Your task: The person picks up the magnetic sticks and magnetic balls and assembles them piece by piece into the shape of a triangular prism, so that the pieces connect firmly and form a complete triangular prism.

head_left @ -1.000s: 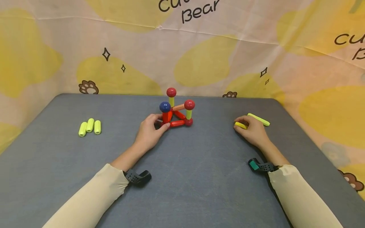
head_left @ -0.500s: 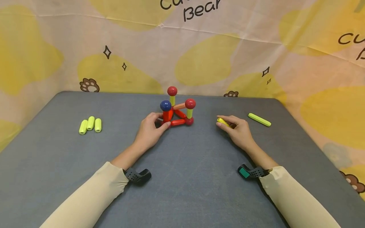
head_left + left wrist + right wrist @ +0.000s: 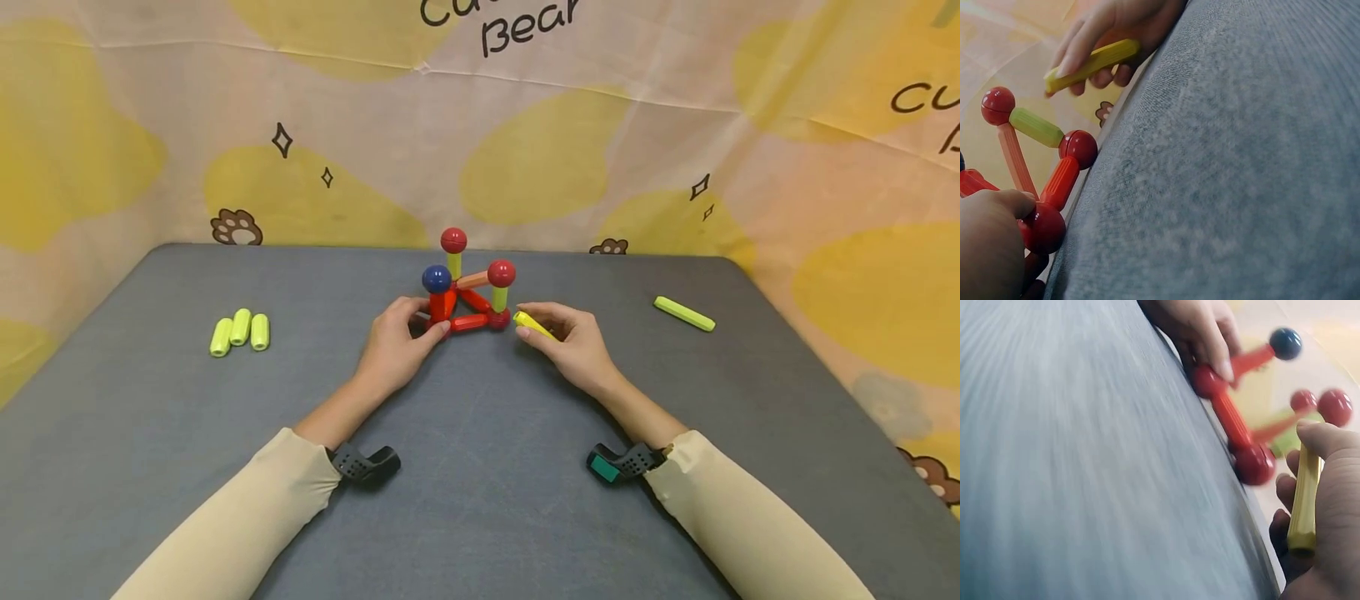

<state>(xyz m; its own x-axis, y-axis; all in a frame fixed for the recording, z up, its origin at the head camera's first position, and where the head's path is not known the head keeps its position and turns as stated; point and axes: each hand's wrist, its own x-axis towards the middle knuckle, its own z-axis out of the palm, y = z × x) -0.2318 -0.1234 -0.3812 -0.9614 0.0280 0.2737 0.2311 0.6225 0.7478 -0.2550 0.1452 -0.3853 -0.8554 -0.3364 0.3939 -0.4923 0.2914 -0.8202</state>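
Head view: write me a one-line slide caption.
The left hand grips a ball-and-rod frame while the right hand holds a yellow rod beside it.

Patterned Cloth (image 3: 420, 117) Behind a Grey Tabletop (image 3: 480, 500)

Three short yellow-green rods (image 3: 240, 327) lie close together toward the tabletop's left edge. A longer yellow-green rod (image 3: 684, 314) lies toward the far right corner. Beyond the far edge, the cloth bears yellow patches (image 3: 543, 158), brown paw prints (image 3: 236, 227) and black lettering (image 3: 528, 27) reading "Bear".
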